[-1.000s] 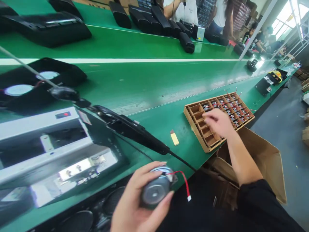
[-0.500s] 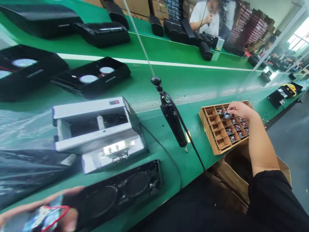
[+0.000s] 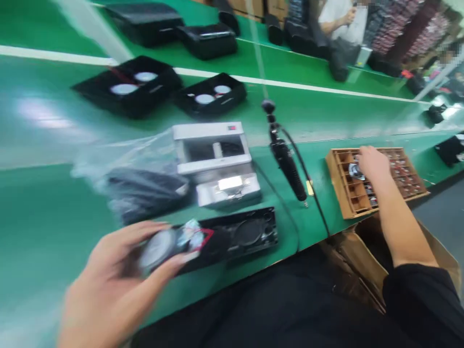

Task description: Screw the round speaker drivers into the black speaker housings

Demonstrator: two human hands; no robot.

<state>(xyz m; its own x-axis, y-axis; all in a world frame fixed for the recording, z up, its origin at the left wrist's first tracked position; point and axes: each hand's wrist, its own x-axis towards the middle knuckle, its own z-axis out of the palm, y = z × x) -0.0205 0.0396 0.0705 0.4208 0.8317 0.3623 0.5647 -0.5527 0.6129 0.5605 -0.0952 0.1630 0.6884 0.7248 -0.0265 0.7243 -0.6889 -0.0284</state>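
Note:
My left hand [image 3: 119, 275] is closed around a round speaker driver [image 3: 157, 251] with a red wire, over the left end of a long black speaker panel [image 3: 250, 233]. Motion blurs the driver's details. Round openings show in the panel, which lies near the table's front edge. At the right, my right hand [image 3: 376, 164] reaches into a divided cardboard box [image 3: 337, 186], its fingers closed on another speaker driver [image 3: 355, 171] in the left part of the box. The fingertips are partly hidden by the hand.
A black electric screwdriver [image 3: 289, 166] hangs on a cord mid-table. Behind the panel stands a grey-white machine [image 3: 217, 166], with a plastic-wrapped black part [image 3: 145, 191] to its left. Black speaker housings [image 3: 213, 96] sit farther back. A person [image 3: 344, 21] is across the table.
The view has swung left, shifting the scene rightward. My left hand has come further into view with its driver, over the panel's end. My right hand remains at the box, on a driver.

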